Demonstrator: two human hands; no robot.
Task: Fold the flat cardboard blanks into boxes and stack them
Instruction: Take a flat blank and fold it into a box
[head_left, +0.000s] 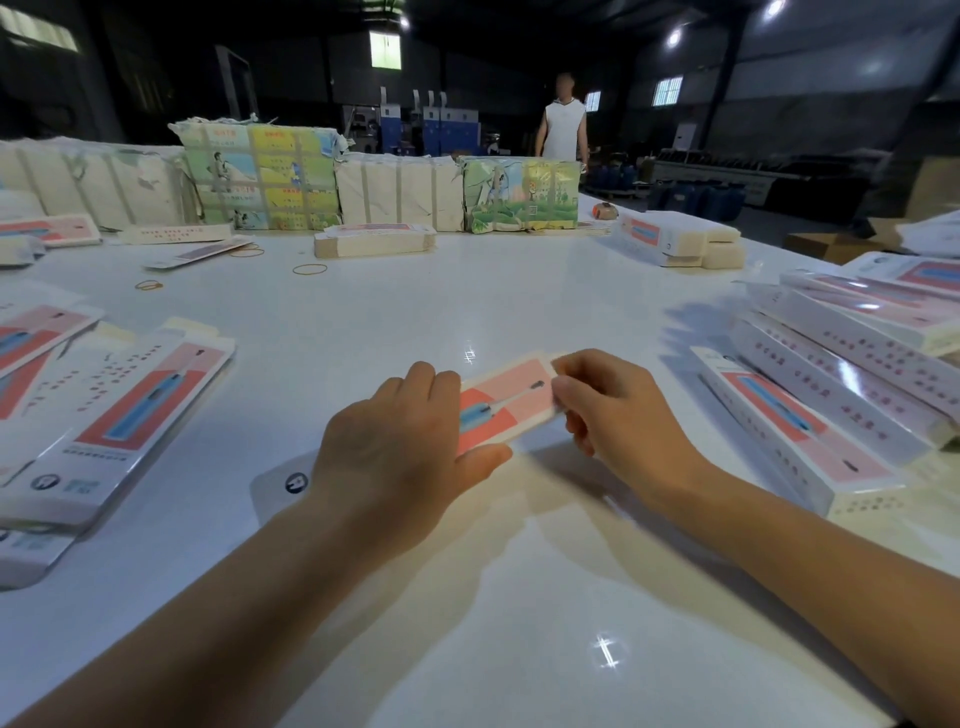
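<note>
At the centre of the frame a pink-and-white cardboard box (501, 402) lies on the white table (467, 597), the left hand (400, 457) curled over its near end and gripping it. The right hand (618, 410) pinches its far end. Folded boxes (841, 364) are stacked at right; flat blanks (104, 421) lie at left.

Packing warehouse (bundled cartons (260, 176), machinery (431, 127))

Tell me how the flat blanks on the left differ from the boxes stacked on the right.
The blanks lie flat with end flaps spread; the boxes are folded up, with visible side walls. The blanks overlap loosely; the boxes are piled in crossing layers. Both carry the same pink and blue toothbrush print.
</note>
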